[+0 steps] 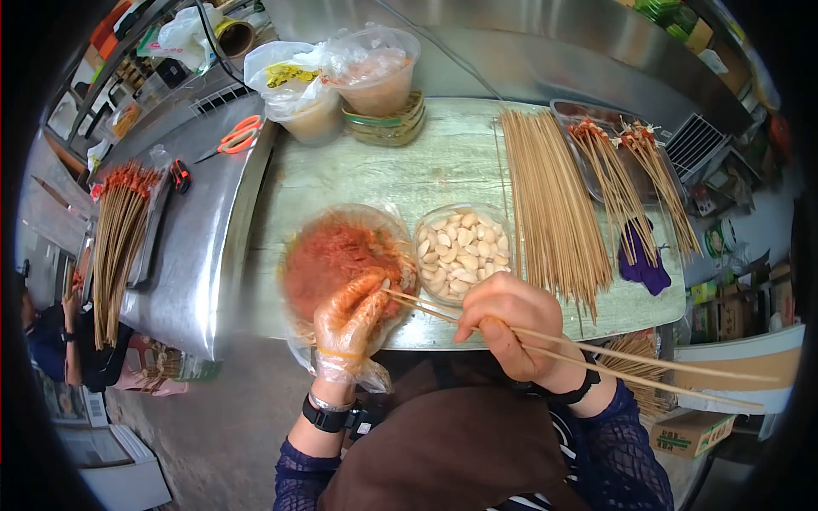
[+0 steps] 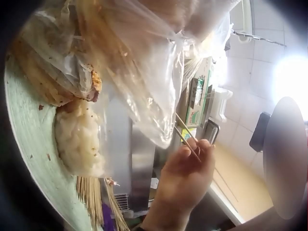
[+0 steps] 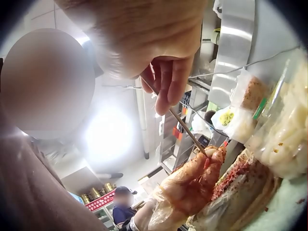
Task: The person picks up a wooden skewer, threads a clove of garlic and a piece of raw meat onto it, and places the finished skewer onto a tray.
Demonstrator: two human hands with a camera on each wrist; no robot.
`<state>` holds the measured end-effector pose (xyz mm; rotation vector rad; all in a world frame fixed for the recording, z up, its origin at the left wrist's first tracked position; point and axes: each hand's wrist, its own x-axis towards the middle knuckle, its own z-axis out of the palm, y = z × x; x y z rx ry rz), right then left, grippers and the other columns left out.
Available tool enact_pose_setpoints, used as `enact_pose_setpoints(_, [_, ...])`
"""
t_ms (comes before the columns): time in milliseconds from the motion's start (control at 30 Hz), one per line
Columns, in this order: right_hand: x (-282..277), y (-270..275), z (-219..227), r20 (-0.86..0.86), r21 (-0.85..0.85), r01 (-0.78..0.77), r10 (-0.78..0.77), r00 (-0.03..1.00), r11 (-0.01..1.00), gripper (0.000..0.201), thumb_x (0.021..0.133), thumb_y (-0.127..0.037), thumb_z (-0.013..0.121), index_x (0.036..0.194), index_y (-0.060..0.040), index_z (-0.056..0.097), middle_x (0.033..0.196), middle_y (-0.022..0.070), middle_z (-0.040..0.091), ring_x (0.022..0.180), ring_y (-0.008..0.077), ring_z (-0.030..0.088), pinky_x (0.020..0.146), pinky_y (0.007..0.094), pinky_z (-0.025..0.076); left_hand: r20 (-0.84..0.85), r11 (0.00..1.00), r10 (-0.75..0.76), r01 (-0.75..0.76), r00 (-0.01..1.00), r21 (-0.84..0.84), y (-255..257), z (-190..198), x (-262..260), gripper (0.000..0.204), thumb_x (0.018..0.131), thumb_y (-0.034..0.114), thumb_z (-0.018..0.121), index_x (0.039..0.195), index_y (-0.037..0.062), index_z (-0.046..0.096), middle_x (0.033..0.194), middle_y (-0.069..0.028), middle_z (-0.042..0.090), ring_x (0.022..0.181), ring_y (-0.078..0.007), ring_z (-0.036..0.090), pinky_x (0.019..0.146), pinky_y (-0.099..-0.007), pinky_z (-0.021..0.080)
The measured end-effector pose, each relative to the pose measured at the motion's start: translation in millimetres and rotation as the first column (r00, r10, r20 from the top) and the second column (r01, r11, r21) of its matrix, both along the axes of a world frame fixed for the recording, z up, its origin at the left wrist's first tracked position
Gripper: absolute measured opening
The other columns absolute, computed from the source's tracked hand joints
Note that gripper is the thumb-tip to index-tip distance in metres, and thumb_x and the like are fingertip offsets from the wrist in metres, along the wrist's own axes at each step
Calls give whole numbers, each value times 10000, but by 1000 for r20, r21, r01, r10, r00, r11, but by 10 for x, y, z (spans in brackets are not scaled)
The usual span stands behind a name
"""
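My left hand (image 1: 349, 319) wears a clear plastic glove stained red and hovers over the near rim of a bowl of red marinated meat (image 1: 336, 255). Its fingertips (image 3: 213, 156) pinch together at the points of two bamboo skewers (image 1: 596, 353); I cannot tell if meat lies between them. My bare right hand (image 1: 507, 328) grips those skewers near their front third, and their long ends run off to the right. A bowl of peeled garlic cloves (image 1: 463, 249) stands right of the meat bowl. In the left wrist view, the glove (image 2: 144, 57) fills the top and the right hand (image 2: 185, 178) sits below.
A pile of bare skewers (image 1: 554, 204) lies right of the garlic. A metal tray (image 1: 567, 109) with loaded skewers and a purple cloth (image 1: 643, 264) are at the far right. Bagged tubs (image 1: 375, 68) stand at the back, orange scissors (image 1: 239, 136) and another tray of skewers (image 1: 119, 230) at left.
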<state>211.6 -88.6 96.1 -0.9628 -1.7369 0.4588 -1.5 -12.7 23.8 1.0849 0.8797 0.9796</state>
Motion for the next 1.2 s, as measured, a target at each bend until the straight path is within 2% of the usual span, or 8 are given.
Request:
enact_pose_setpoints(67, [-44, -11, 6, -95, -104, 16, -26, 995, 994, 263, 943, -197, 453, 833, -19, 612, 783, 112, 598, 679, 193, 581, 603, 282, 468, 47, 999, 10, -8, 999, -35, 10, 3, 14, 296, 870, -1, 593, 1151, -82, 552, 1048, -120, 630, 897, -156, 613, 790, -245, 507])
enact_pose_setpoints(267, [-86, 21, 29, -29, -46, 14, -15, 999, 999, 262, 966, -205, 417, 884, -23, 586, 756, 101, 584, 654, 186, 585, 607, 282, 471, 26, 1000, 29, -28, 999, -9, 2, -2, 17, 292, 888, 0, 562, 1166, -85, 536, 1072, -134, 621, 913, -166, 614, 813, -254, 513])
enact_pose_setpoints(367, [-90, -29, -40, -231, -52, 76, -86, 969, 996, 134, 913, -105, 514, 887, -1, 595, 800, 98, 595, 684, 188, 603, 593, 276, 485, 282, 989, 69, -28, 957, -147, 85, -24, 14, 284, 907, 20, 538, 1167, -92, 524, 1101, -155, 605, 931, -185, 615, 823, -271, 528])
enact_pose_setpoints(500, [-83, -11, -76, -143, 32, 108, -102, 984, 994, 148, 918, -100, 508, 887, 5, 606, 796, 103, 599, 684, 190, 600, 603, 278, 485, 472, 969, 161, -49, 867, -241, 150, -31, 27, 296, 925, 78, 533, 1175, -81, 514, 1155, -170, 573, 993, -228, 600, 867, -316, 529])
enact_pose_setpoints(800, [-142, 25, -260, -49, 170, 18, -9, 999, 985, 148, 900, -138, 539, 907, -14, 619, 803, 102, 600, 639, 205, 585, 523, 284, 467, 500, 942, 242, -79, 831, -325, 144, -11, 62, 288, 926, 101, 538, 1168, -52, 517, 1121, -136, 587, 1012, -204, 593, 875, -290, 515])
enact_pose_setpoints(900, [-129, -13, -264, 0, 180, 62, -63, 998, 982, 146, 910, -131, 522, 900, -19, 615, 813, 99, 609, 638, 201, 578, 533, 282, 463, 519, 924, 277, -76, 809, -376, 117, 44, 78, 275, 923, 81, 535, 1160, -57, 518, 1118, -141, 586, 1008, -206, 593, 875, -286, 519])
enact_pose_setpoints(1100, [-148, 28, -300, -213, 25, 107, -99, 972, 994, 153, 929, -118, 496, 873, -22, 602, 806, 91, 612, 654, 195, 571, 582, 282, 465, 588, 909, 286, -20, 756, -416, 104, 14, 84, 268, 912, 46, 540, 1151, -73, 513, 1116, -161, 579, 1003, -219, 590, 885, -289, 520])
enact_pose_setpoints(1200, [-158, 66, -277, -97, 82, 108, -100, 990, 991, 276, 980, -232, 406, 862, -30, 552, 773, 106, 579, 646, 178, 614, 595, 278, 476, 618, 908, 297, -15, 728, -418, 78, 2, 111, 269, 912, 45, 541, 1152, -74, 511, 1122, -168, 572, 1017, -226, 580, 899, -300, 514])
